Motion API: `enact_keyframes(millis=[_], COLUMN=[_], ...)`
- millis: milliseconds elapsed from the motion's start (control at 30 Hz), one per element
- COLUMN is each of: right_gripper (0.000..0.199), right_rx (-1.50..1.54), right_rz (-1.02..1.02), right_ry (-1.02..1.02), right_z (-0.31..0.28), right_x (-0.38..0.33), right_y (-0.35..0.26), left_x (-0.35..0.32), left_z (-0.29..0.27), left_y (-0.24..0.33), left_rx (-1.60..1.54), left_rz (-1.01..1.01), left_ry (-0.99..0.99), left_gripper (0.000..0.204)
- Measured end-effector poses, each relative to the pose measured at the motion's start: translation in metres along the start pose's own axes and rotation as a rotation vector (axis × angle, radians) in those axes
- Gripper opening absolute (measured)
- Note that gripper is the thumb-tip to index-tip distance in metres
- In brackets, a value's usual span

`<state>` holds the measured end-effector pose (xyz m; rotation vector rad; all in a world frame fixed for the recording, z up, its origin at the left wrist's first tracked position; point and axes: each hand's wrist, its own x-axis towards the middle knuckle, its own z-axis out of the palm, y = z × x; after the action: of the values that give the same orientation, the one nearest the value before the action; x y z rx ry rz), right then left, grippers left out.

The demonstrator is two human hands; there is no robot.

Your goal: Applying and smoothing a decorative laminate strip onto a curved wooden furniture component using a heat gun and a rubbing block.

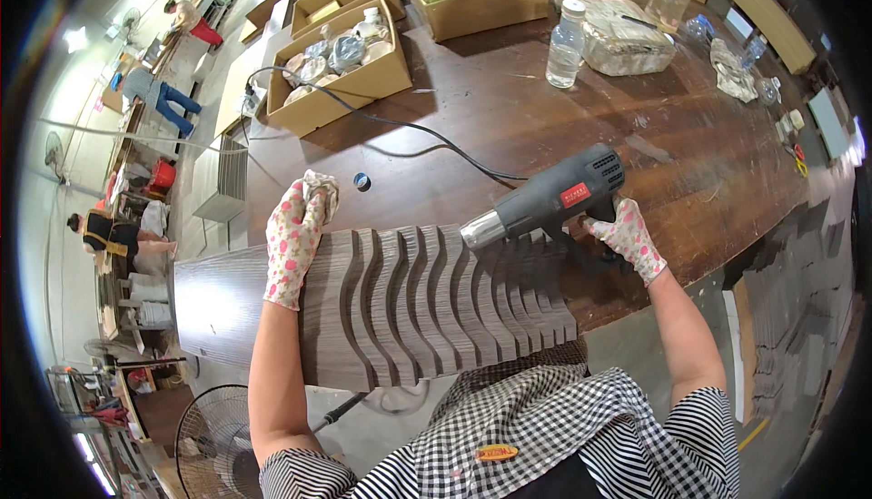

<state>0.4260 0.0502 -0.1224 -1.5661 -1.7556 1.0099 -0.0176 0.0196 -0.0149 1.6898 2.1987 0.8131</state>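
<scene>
In a floral work glove, my right hand (629, 237) is wrapped round the handle of a black heat gun (563, 195). The gun's metal nozzle points left, over a grey wood-grain panel (413, 304) with wavy ridges. My left hand (295, 236), gloved alike, is closed on a crumpled patterned cloth (320, 195) at the panel's far left edge. The panel lies along the near edge of the brown table (708, 154). From the heat gun a dark cord (409, 125) runs away to the far left. Whether the gun is running, I cannot tell.
Cardboard boxes (427, 19) with jars and cloths stand at the back, near a clear bottle (565, 45) and a wrapped block (627, 38). A small blue-rimmed cap (361, 181) lies beyond the panel. A floor fan (218, 444) stands lower left. Several people work farther left.
</scene>
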Motion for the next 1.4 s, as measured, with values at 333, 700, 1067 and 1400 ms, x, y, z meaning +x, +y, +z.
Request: enact_keyframes(millis=[333, 700, 1067, 1400], right_gripper=[0.041, 0.040, 0.043, 0.050], right_rx=[-0.074, -0.133, -0.095, -0.119], right_rz=[0.079, 0.106, 0.079, 0.121], right_ry=[-0.002, -0.007, 0.008, -0.095], right_z=[-0.004, -0.013, -0.009, -0.014], right_x=[0.007, 0.005, 0.008, 0.003], right_y=[-0.007, -0.021, -0.011, -0.023], left_x=[0.003, 0.009, 0.008, 0.007], left_z=[0.001, 0.001, 0.003, -0.001], left_y=[-0.016, -0.031, -0.025, -0.026], left_rx=[-0.040, -0.100, -0.123, -0.119], left_rz=[0.003, -0.053, -0.060, -0.044], left_ry=[-0.023, -0.078, -0.057, -0.051], left_gripper=[0.042, 0.048, 0.045, 0.036])
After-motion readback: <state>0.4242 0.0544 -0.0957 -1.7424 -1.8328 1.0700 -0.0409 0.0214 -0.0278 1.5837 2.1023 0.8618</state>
